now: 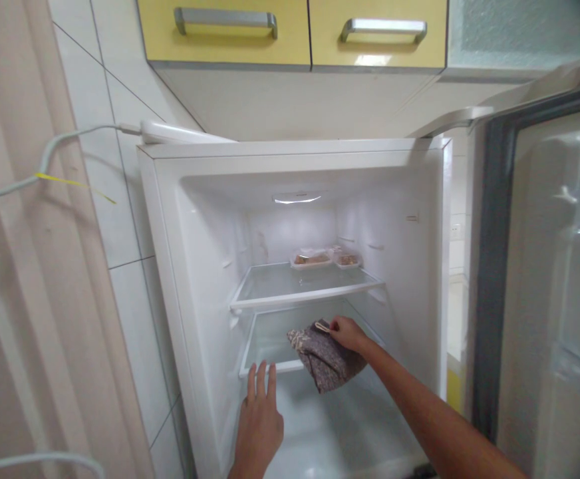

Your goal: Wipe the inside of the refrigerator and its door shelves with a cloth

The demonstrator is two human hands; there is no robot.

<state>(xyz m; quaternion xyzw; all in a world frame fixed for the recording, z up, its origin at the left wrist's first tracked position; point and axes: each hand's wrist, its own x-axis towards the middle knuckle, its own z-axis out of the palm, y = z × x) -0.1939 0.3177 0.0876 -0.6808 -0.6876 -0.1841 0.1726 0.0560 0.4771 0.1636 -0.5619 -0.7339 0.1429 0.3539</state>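
Cannot make out much of the two food packs [312, 260] at the far end of the upper shelf [265, 285], beyond brownish pieces under shiny clear wrap. Lose a stretch of the lower shelf's [270, 332] front edge, toward the right, behind the grey patterned cloth [327, 364]. Lose the left wrist [249, 462] at the near border of view, the right forearm [420, 406] at the near right, and much of the swung-out door [488, 279] at the far right. Pinch the cloth in the right hand [348, 334], beside a pale loop [322, 326], with loose folds drooping toward the near side. Cannot tell contact from a slight gap between cloth and shelf edge. Hold nothing in the left hand [261, 426], with fingers extended and slightly parted over the left part of that same edge; cannot tell touching from hovering there. See the refrigerator's left inner wall [205, 293] near the left hand, and the right inner wall [404, 266] farther from the cloth. Find free space between the two shelves, and a broader opening below the lower one.
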